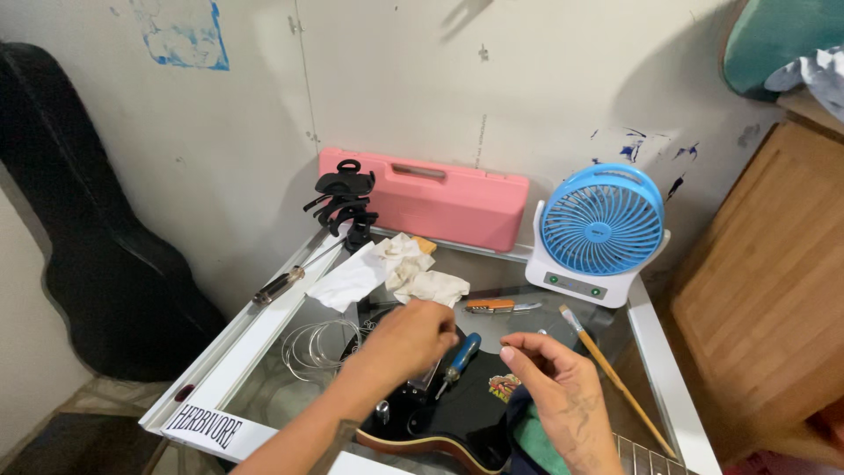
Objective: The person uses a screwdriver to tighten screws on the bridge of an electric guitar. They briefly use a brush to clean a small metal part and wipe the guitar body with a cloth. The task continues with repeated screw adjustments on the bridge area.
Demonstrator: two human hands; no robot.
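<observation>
A black electric guitar body [457,413] lies on a glass-topped table [264,334]. My left hand [406,339] hovers over the guitar with fingers curled and pinched together; whether something small is in them I cannot tell. My right hand [558,387] is beside it over the guitar, thumb and forefinger pinched as if on a thin wire, too fine to confirm. A blue-handled screwdriver [459,356] rests on the guitar between the two hands. Coiled guitar strings [316,345] lie to the left of the body.
A blue and white desk fan [600,233] and a pink plastic case [440,195] stand at the wall. White rags [396,271], a black clamp holder [345,204], a long screwdriver [290,280], a small orange tool [497,306] and a paintbrush [615,380] lie about. A black guitar case [88,229] leans left; a wooden cabinet [774,290] stands right.
</observation>
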